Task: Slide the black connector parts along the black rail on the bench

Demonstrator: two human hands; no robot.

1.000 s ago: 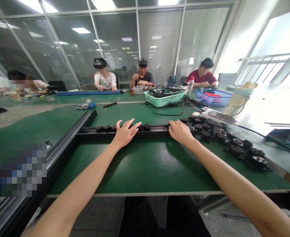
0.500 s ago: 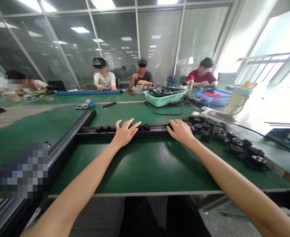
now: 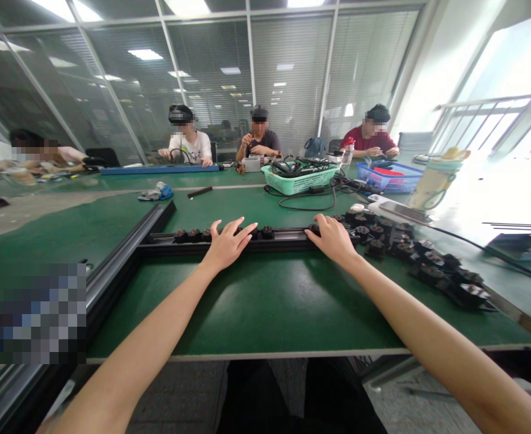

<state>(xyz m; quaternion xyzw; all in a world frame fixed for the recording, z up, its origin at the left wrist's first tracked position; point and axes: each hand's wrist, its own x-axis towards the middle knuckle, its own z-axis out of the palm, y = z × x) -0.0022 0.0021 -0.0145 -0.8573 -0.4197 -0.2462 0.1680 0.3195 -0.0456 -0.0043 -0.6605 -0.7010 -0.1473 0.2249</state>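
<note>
A long black rail (image 3: 287, 244) with an open channel lies crosswise on the green table in front of me. Several small black round-topped parts (image 3: 194, 234) sit in its channel, mostly towards the left half. My left hand (image 3: 229, 244) rests over the middle of the rail, fingers spread, hiding some of these parts. Near the rail's right end, my right hand (image 3: 335, 241) has thumb and fingers around a small black part (image 3: 314, 229), mostly covered by the fingers. To the right of that hand lies a cluster of similar black parts (image 3: 376, 247).
A second long black rail (image 3: 125, 256) runs diagonally along the left. Behind are a green basket (image 3: 299, 182) of cables, a blue basket (image 3: 389, 179), a phone (image 3: 405, 212) and a tumbler (image 3: 434, 184). Several people sit across the table (image 3: 256, 325).
My right hand's fingers have lifted and parted slightly, so the dark part shows between them. The left hand stays still. Across the table, the person in white has moved an arm outward.
</note>
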